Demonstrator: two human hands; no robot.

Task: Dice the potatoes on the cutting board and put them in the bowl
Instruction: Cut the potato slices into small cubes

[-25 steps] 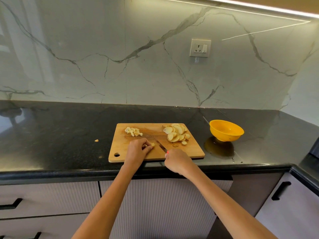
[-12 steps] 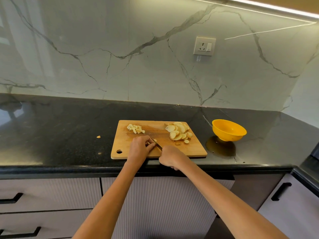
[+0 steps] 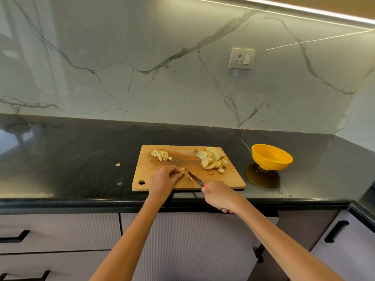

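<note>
A wooden cutting board (image 3: 178,159) lies on the black counter. A small heap of diced potato (image 3: 161,155) sits at its far left, and a pile of potato slices (image 3: 213,159) at its far right. My left hand (image 3: 164,178) pinches a few potato pieces (image 3: 182,173) near the board's front. My right hand (image 3: 220,196) grips a red-handled knife (image 3: 194,178), whose blade angles up-left and meets those pieces. A yellow bowl (image 3: 271,157) stands right of the board; I see nothing inside it.
One potato scrap (image 3: 117,164) lies on the black counter (image 3: 71,159) left of the board. A marble backsplash with a wall socket (image 3: 241,58) rises behind. Drawers with black handles run below the counter edge, and the counter turns a corner at the right.
My right hand has drawn back to the right and toward the counter edge with the knife, exposing more blade. Cut pieces show beside my left fingers. The view shifted slightly.
</note>
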